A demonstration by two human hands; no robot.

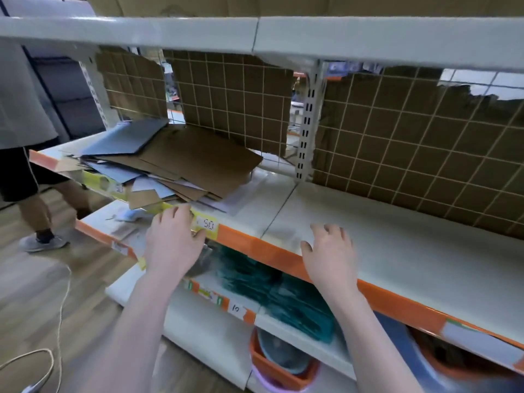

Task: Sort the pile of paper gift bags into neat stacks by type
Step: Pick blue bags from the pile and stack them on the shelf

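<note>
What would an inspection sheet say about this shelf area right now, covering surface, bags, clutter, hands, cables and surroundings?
Surface: white shelf, orange front edge, bare on its right part.
Job's things: messy pile of flat paper bags, brown, grey and white, on the shelf's left part.
Clutter: teal items on the shelf below; orange tub lower still.
Hands: left hand and right hand open at the shelf edge, holding nothing.
Cables: white cord on the floor.
Surroundings: wire grid backing; a person's legs at left.
</note>
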